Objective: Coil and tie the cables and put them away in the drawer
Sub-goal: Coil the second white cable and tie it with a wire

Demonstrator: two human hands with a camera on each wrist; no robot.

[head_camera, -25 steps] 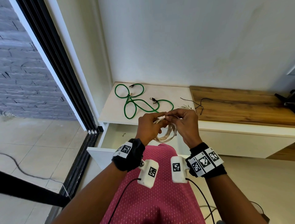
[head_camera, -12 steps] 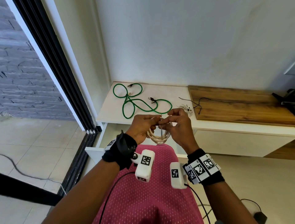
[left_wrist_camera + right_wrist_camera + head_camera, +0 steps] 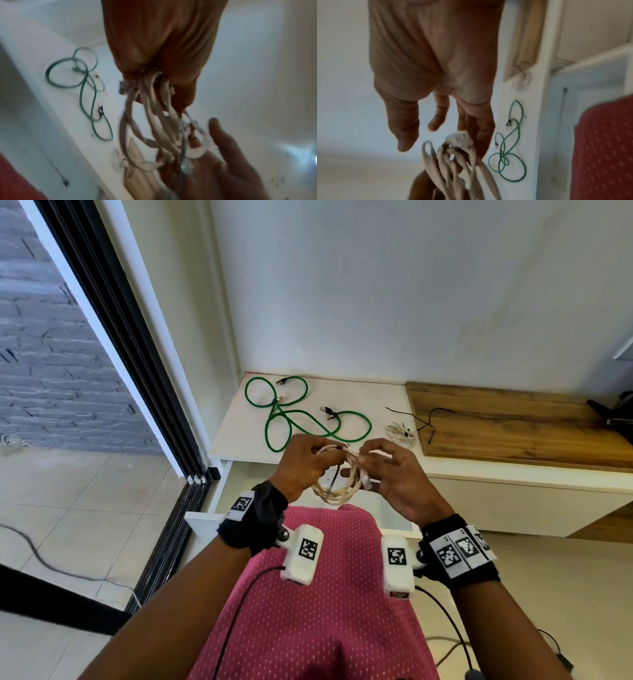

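My left hand (image 3: 305, 460) grips a coil of beige cable (image 3: 337, 491) at its top, in front of my chest and above the open drawer (image 3: 236, 484). In the left wrist view the loops (image 3: 154, 121) hang from its curled fingers. My right hand (image 3: 383, 470) is beside the coil with fingers loosely spread. Its fingertips (image 3: 481, 135) touch the clear plug (image 3: 458, 138) at the cable's end, and the thumb stands apart. A thin black tie hangs inside the coil. A loose green cable (image 3: 301, 422) lies on the white cabinet top (image 3: 376, 402).
A small tied whitish cable bundle (image 3: 399, 433) and a thin black wire (image 3: 424, 419) lie by the wooden top (image 3: 513, 426) on the right. A sliding door frame (image 3: 130, 344) stands on the left. Cords trail over the tiled floor (image 3: 68, 508).
Both hands were pinching the top of the coil together. Now the right hand's fingers have loosened and spread, while the left keeps its grip. The coil hangs a little more to the left.
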